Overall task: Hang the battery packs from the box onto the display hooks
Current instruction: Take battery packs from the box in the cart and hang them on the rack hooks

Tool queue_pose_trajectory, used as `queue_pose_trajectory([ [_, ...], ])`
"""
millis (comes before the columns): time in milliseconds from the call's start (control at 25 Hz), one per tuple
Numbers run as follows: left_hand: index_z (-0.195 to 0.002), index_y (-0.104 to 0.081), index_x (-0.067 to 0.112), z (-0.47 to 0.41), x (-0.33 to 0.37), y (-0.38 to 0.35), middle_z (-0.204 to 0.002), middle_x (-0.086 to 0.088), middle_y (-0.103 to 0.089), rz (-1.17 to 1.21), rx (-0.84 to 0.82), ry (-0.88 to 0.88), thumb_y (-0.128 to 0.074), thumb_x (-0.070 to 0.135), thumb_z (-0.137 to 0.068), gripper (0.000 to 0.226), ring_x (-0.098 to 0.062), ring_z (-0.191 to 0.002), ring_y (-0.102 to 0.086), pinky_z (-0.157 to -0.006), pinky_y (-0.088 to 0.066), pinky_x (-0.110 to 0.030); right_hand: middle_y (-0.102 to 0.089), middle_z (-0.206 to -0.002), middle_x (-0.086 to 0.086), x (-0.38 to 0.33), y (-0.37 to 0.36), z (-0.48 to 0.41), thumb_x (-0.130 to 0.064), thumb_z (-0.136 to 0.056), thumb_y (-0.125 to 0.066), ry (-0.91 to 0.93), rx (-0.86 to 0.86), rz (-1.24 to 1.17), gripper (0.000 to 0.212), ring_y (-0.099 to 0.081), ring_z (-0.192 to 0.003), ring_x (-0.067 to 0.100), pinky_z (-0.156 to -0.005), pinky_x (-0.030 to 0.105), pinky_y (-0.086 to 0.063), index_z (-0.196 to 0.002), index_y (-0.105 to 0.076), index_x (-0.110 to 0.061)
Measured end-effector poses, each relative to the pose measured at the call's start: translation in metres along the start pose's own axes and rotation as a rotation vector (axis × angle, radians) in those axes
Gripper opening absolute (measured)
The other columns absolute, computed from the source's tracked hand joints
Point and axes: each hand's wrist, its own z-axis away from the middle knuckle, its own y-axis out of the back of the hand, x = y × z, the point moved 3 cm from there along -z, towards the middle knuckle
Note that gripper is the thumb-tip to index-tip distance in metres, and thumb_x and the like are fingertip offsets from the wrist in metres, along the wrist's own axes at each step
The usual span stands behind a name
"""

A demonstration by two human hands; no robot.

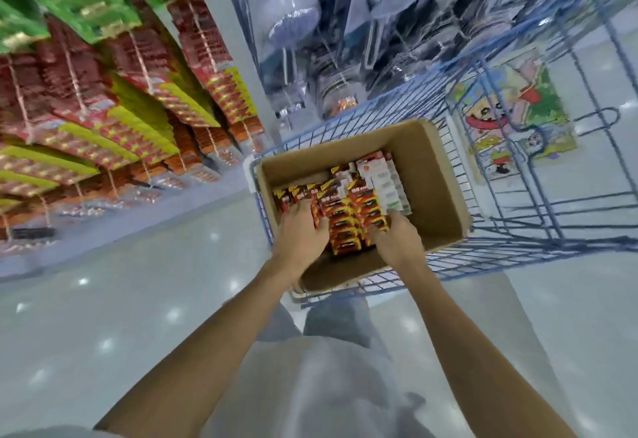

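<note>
— What are your hands doing right now?

— Both are reaching down into the box (438, 196), which is sitting in the blue cart (518, 251). My left hand (299, 234) is lying palm-down on the packs (345, 221), fingers curled over the left edge of the red-and-yellow stack. My right hand (393, 239) is pressing in on the stack's right side, fingers bent around it. So both are half closing on one bundle between them. Whether it is actually lifting off the bottom, I cannot tell; the picture is blurring.

— Where is everything else?

— More red packs are filling the box's middle, with white ones (386, 178) lying beside them toward the far wall. The hooks (138, 54) are hanging to my left, already crowded with red, yellow and green stock, well apart from the cart.

— What is worrying you?

— I am squeezing a loose stack from the sides only. I am guessing the middle packs could be slipping out and fanning back into the box, or onto the floor (121, 299) during the carry across. The cards could also be bending under my fingers, which might be creasing the hang holes.

— Anything else?

— The cart is presumably on wheels, so leaning on the box could be nudging it away. And the hooks are looking full; forcing packs on could be knocking others off.
</note>
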Motion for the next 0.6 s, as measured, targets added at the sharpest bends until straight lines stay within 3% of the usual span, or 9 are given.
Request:
queue_pose_trajectory([
  [160, -0.149, -0.043, 0.014, -0.020, 0.007, -0.043, -0.140, -0.008, -0.059, 0.032, -0.001, 0.156, -0.056, 0.036, -0.103, 0.052, -0.032, -0.127, -0.059, -0.106, -0.051, -0.046, -0.062, -0.132, 0.011, 0.011, 0.007, -0.049, -0.032, -0.100, -0.062, 0.023, -0.119, 0.071, 0.047, -0.060, -0.119, 0.032, -0.087, 0.034, -0.042, -0.141, -0.048, -0.013],
  [320, -0.141, -0.048, 0.015, -0.044, 0.000, -0.090, -0.108, -0.004, -0.069, 0.124, -0.049, 0.319, -0.059, 0.037, -0.101, 0.047, -0.027, -0.101, -0.069, -0.091, -0.058, -0.043, -0.060, -0.132, 0.012, 0.023, 0.003, -0.091, -0.032, -0.102, -0.059, -0.011, -0.208, 0.122, 0.052, -0.059, -0.111, 0.027, -0.081, 0.029, -0.038, -0.146, -0.041, -0.010],
  [440, -0.146, -0.042, 0.014, -0.065, -0.011, -0.118, -0.121, -0.005, -0.065, 0.187, -0.086, 0.445, -0.060, 0.037, -0.101, 0.054, -0.029, -0.111, -0.064, -0.093, -0.052, -0.040, -0.056, -0.137, 0.012, 0.033, -0.016, -0.123, -0.033, -0.099, -0.059, -0.034, -0.267, 0.161, 0.057, -0.057, -0.117, 0.029, -0.085, 0.033, -0.042, -0.147, -0.037, -0.011],
  [560, -0.158, -0.026, 0.012, -0.083, -0.017, -0.141, -0.112, -0.003, -0.057, 0.168, -0.149, 0.529, -0.061, 0.037, -0.102, 0.070, -0.016, -0.084, -0.058, -0.072, -0.047, -0.029, -0.053, -0.137, 0.011, 0.044, -0.035, -0.146, -0.036, -0.094, -0.064, -0.091, -0.309, 0.151, 0.060, -0.055, -0.123, 0.031, -0.099, 0.039, -0.048, -0.142, -0.037, -0.014],
  [600, -0.159, -0.024, 0.013, -0.089, -0.021, -0.149, -0.118, -0.006, -0.057, 0.168, -0.164, 0.554, -0.064, 0.038, -0.101, 0.075, -0.018, -0.090, -0.061, -0.076, -0.049, -0.030, -0.054, -0.136, 0.011, 0.046, -0.043, -0.153, -0.038, -0.091, -0.065, -0.115, -0.321, 0.144, 0.062, -0.055, -0.124, 0.032, -0.102, 0.043, -0.049, -0.141, -0.037, -0.014],
])
